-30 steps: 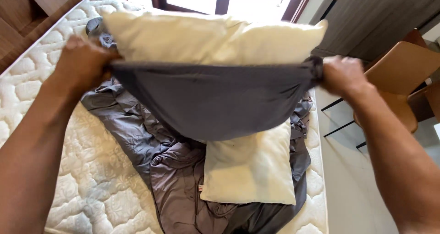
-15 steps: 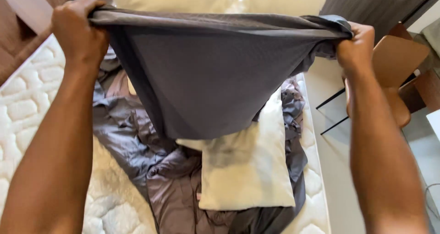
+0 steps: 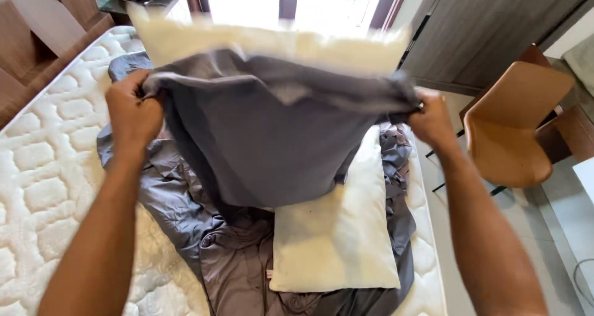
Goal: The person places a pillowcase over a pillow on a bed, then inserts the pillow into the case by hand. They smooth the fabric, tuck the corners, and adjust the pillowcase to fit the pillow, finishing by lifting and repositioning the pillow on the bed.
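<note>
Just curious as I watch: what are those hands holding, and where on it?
A grey pillowcase with a pillow partly in it: left hand and right hand each grip a corner of its open edge.

Bare pillow (image 3: pixel 337 242) on grey sheet (image 3: pixel 185 198); tan chair (image 3: pixel 513 127) beside mattress (image 3: pixel 43 167)

A bedroom: quilted mattress (image 3: pixel 43 167), pillow (image 3: pixel 337 242), grey sheets (image 3: pixel 185 198), window (image 3: pixel 297 0).

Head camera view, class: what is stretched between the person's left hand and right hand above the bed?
A grey pillowcase with a cream pillow partly inside spans from the left hand to the right hand, as the head view shows.
</note>
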